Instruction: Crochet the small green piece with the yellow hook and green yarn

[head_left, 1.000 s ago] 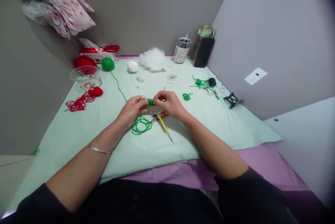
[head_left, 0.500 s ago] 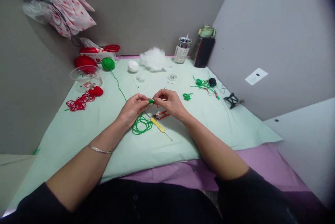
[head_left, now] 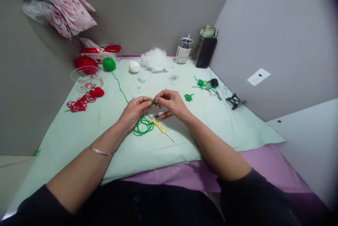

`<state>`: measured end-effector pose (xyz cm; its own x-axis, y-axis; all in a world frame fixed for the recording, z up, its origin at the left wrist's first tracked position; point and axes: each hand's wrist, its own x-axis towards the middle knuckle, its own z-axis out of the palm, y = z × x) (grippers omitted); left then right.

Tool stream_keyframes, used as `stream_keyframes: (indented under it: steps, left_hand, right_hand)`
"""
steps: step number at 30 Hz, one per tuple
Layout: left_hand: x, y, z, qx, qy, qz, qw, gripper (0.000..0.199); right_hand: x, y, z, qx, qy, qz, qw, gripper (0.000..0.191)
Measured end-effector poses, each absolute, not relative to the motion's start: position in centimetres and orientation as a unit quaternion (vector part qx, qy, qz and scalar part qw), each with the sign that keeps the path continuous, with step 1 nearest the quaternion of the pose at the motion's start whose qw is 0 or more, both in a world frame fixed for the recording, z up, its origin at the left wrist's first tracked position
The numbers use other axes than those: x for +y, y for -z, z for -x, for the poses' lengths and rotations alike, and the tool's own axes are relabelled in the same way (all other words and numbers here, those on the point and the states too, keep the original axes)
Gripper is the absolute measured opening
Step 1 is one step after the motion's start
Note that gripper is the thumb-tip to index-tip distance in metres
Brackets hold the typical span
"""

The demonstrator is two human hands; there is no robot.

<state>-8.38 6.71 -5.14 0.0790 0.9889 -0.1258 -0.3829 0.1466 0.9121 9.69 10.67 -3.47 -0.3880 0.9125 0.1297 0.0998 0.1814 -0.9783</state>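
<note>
Between my two hands is a small piece of green yarn work (head_left: 153, 103), mostly covered by fingers. My left hand (head_left: 136, 110) pinches it from the left, thumb against the fingers. On the other side, my right hand (head_left: 170, 102) is closed with its fingertips at the piece's right end; whether it grips the yarn or something thin is too small to tell. Just below lie a crochet hook with a yellow handle (head_left: 159, 126), orange-handled thread snips (head_left: 163, 115) and a loose coil of green yarn (head_left: 142, 127).
Along the back stand a green yarn ball (head_left: 109, 64), a white yarn ball (head_left: 134, 66), white stuffing (head_left: 156, 60), a pen can (head_left: 183, 51) and a phone (head_left: 206, 53). Red yarn (head_left: 79, 102) lies at left; green scraps (head_left: 189, 97) and a black stand (head_left: 234, 101) at right.
The green piece has turned slightly between my fingertips, and my left fingers have shifted a little. My arms and the things on the table stay where they were.
</note>
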Motion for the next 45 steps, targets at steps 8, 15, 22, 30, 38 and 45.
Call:
stream_keyframes:
  steps: [8, 15, 22, 30, 38, 45]
  left_hand:
    - [6.7, 5.4, 8.2, 0.427, -0.546, -0.357, 0.626, 0.033]
    - [6.8, 5.1, 8.5, 0.442, -0.549, -0.335, 0.625, 0.029]
    - [6.9, 5.2, 8.9, 0.443, -0.554, -0.312, 0.631, 0.027]
    - [7.2, 5.8, 9.3, 0.442, -0.568, -0.324, 0.613, 0.011]
    - [7.1, 5.6, 9.1, 0.427, -0.58, -0.325, 0.613, 0.021]
    - [6.7, 5.2, 8.7, 0.417, -0.575, -0.336, 0.618, 0.038]
  right_hand:
    - [10.7, 3.7, -9.6, -0.711, -0.438, 0.403, 0.375, 0.01]
    - [11.1, 3.6, -10.0, -0.757, -0.292, 0.448, 0.376, 0.009]
    - [11.0, 2.1, -12.7, -0.826, -0.349, 0.389, 0.212, 0.014]
    - [11.1, 1.9, -14.3, -0.83, -0.324, 0.42, 0.17, 0.016]
    - [12.2, 1.8, -14.3, -0.766, -0.366, 0.456, 0.267, 0.033]
    - [11.0, 2.1, -12.5, -0.784, -0.429, 0.379, 0.238, 0.046]
